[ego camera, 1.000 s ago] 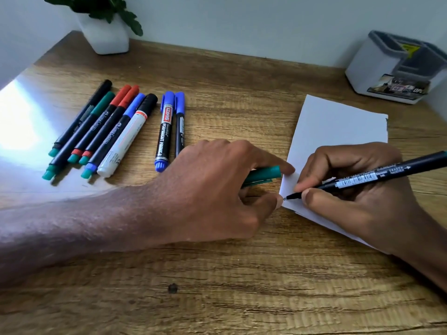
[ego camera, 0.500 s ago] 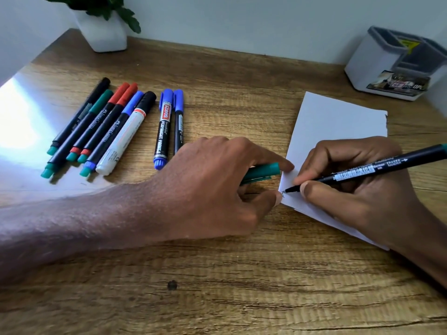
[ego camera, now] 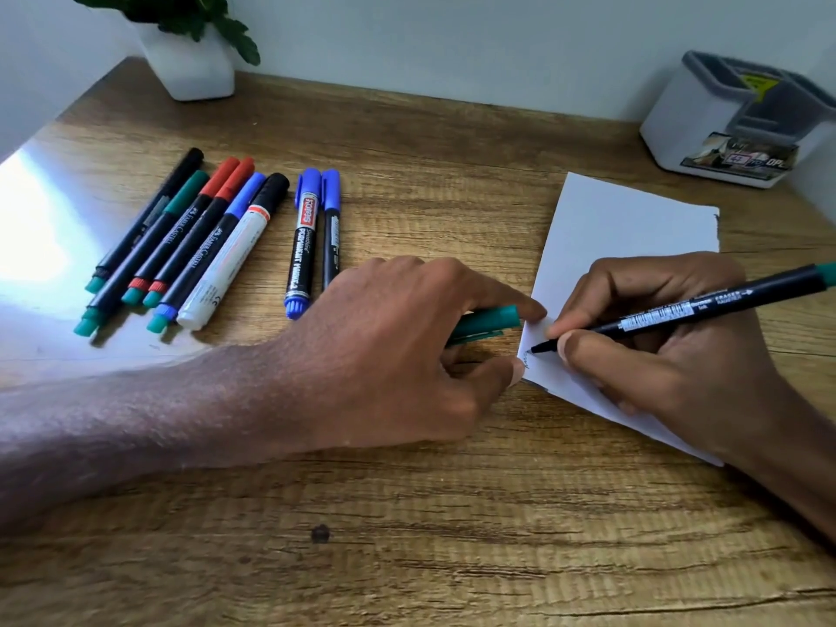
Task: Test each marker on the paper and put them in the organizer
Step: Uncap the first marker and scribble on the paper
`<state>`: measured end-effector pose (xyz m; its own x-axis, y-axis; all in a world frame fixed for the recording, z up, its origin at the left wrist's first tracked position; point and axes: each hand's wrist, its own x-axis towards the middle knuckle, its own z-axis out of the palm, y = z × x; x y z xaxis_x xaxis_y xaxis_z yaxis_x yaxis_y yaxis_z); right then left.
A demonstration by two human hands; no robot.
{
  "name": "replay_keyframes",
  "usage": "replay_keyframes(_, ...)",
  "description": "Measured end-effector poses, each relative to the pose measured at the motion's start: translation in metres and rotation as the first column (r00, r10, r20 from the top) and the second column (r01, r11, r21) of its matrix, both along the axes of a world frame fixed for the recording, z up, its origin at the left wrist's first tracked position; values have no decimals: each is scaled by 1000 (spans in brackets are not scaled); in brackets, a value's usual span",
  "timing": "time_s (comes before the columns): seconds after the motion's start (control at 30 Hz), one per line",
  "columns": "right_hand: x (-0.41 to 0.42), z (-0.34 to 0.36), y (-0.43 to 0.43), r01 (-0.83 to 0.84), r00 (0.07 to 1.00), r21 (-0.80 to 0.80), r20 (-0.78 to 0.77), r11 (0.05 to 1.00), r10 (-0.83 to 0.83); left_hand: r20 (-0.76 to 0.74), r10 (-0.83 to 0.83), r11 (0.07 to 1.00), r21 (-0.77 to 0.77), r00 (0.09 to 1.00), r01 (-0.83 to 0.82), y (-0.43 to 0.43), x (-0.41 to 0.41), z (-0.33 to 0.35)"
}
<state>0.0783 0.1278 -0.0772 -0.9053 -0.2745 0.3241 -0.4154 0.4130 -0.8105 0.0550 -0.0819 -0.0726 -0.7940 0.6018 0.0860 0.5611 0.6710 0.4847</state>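
My right hand [ego camera: 669, 355] grips an uncapped black marker [ego camera: 705, 307] with a green end, its tip touching the near left corner of the white paper [ego camera: 624, 224], where a small squiggle shows. My left hand [ego camera: 398, 355] holds the marker's green cap [ego camera: 488, 321] and presses fingertips on the paper's left edge. Several capped markers [ego camera: 194, 242] lie in a row at the left, with two blue-capped markers [ego camera: 314, 237] beside them. The white and grey organizer [ego camera: 733, 124] stands at the far right by the wall.
A white pot with a green plant [ego camera: 190, 52] stands at the back left corner. The wooden desk [ego camera: 407, 536] meets a pale wall behind. Bright glare covers the desk's left edge. A small dark spot marks the wood near the front.
The marker tip has moved a little along the paper's corner, leaving a small ink squiggle. Both hands stay in nearly the same place.
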Motion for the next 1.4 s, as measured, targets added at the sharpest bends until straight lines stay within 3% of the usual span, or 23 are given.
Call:
replay_keyframes(0.77, -2, -3, 0, 76, 997, -30, 19, 997, -75, -9, -5, 1000, 7, 1000, 5, 0, -1, -1)
replay_keyframes(0.97, -6, -5, 8, 148, 985, -293, 126, 945, -115, -28, -6, 1000, -13, 1000, 5, 0, 1, 0)
replay_keyframes(1.2, -9, 1, 9, 146, 984, -390, 156, 909, -91, -32, -23, 1000, -10, 999, 23, -2, 1, 2)
replay_keyframes(1.27, -9, 3, 10, 142, 983, -406, 162, 903, -82, -2, -28, 999, 28, 1000, 28, -3, 0, 2)
replay_keyframes(1.4, -6, 10, 12, 130, 988, -456, 131, 880, -78, 48, 8, 966, 257, 999, -20, -3, 0, 1)
